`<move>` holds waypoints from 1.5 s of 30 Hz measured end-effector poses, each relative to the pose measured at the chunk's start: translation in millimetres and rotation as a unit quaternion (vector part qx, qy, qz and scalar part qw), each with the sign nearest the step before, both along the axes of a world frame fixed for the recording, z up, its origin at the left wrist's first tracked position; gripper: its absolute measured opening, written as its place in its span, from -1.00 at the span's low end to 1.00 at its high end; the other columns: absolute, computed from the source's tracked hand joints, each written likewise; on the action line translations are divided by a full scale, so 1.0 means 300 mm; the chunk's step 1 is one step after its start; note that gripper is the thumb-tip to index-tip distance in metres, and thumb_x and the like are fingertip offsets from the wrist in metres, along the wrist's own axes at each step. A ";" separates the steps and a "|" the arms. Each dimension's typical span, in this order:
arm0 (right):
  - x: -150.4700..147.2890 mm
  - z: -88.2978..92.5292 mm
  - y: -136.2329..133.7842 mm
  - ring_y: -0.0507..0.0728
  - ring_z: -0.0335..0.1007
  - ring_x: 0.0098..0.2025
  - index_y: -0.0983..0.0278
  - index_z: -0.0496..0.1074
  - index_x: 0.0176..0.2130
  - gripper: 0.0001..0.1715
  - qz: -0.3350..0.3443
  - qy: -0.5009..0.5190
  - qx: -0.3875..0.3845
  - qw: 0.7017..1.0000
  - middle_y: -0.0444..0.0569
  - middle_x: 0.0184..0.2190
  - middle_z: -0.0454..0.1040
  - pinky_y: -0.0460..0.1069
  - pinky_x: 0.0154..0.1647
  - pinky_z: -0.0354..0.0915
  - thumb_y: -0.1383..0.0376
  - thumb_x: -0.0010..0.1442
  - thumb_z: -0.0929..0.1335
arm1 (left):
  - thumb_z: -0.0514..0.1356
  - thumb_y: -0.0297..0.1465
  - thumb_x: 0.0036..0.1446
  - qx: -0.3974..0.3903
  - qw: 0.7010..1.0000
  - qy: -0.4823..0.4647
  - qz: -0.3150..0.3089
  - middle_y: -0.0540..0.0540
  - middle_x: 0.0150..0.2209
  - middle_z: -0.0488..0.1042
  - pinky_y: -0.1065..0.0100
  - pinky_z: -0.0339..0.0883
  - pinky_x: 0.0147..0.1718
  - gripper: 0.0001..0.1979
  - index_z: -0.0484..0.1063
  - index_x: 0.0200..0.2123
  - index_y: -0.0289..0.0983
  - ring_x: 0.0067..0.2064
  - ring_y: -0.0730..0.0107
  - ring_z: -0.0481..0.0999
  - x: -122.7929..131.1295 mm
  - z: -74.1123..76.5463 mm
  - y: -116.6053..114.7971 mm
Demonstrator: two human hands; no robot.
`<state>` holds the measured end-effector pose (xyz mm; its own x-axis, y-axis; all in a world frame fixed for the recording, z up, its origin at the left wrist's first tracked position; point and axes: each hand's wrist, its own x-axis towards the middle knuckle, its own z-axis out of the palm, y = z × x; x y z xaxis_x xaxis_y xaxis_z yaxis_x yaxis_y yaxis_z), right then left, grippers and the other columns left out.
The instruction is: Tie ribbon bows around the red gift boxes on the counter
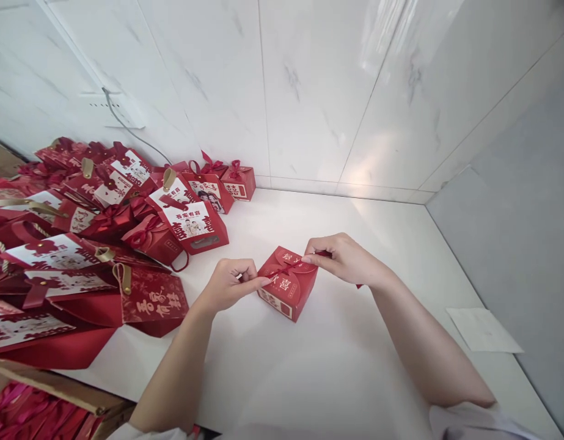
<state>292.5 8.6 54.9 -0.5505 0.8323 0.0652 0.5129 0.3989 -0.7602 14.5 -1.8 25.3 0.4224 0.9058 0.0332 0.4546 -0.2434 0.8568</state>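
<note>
A small red gift box (296, 296) with gold lettering stands on the white table, its folded flaps closed on top. Across the lid runs a thin red ribbon (287, 266), crossed at the middle. My left hand (233, 282) pinches one side of the ribbon at the box's left edge, thumb against curled fingers. On the opposite side, my right hand (339, 258) pinches the ribbon between thumb and forefinger. A red ribbon tail (359, 286) shows below the right hand. Most of the ribbon inside each grip is hidden by the fingers.
Many red gift boxes and bags (153, 299) crowd the table's left side. An open cardboard box (47, 382) of red ribboned pieces sits at the lower left. White paper (483, 330) lies near the right edge. A tiled wall (309, 91) with a cable (135, 131) stands behind.
</note>
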 end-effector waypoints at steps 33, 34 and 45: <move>-0.064 -0.040 -0.025 0.02 0.17 -0.44 0.25 0.38 -0.41 -0.59 0.009 0.017 -0.083 0.996 -0.14 -0.47 0.36 -0.06 -0.39 0.11 0.04 0.31 0.23 | 0.20 -0.20 0.14 -0.081 0.996 -0.017 -0.024 0.09 -0.62 0.20 0.50 0.00 -0.57 -0.60 0.28 -0.60 -0.34 -0.56 0.61 0.11 0.002 0.005 0.000; -0.062 -0.041 -0.021 0.02 0.16 -0.44 0.26 0.37 -0.43 -0.58 0.007 0.028 -0.100 0.995 -0.15 -0.48 0.34 -0.07 -0.39 0.11 0.04 0.30 0.23 | 0.20 -0.20 0.14 -0.082 0.996 -0.019 -0.021 0.09 -0.62 0.18 0.50 -0.01 -0.58 -0.60 0.27 -0.61 -0.34 -0.56 0.62 0.10 -0.001 0.006 0.000; -0.007 -0.037 0.003 -0.02 -0.01 -0.53 0.24 0.38 -0.44 -0.57 0.011 -0.038 -0.172 0.984 -0.20 -0.55 0.22 -0.07 -0.51 -0.03 0.00 0.27 0.24 | 0.26 -0.23 0.08 -0.220 0.974 0.019 -0.046 0.10 -0.69 0.21 0.53 0.00 -0.67 -0.68 0.34 -0.55 -0.33 -0.64 0.63 0.10 -0.073 0.035 0.013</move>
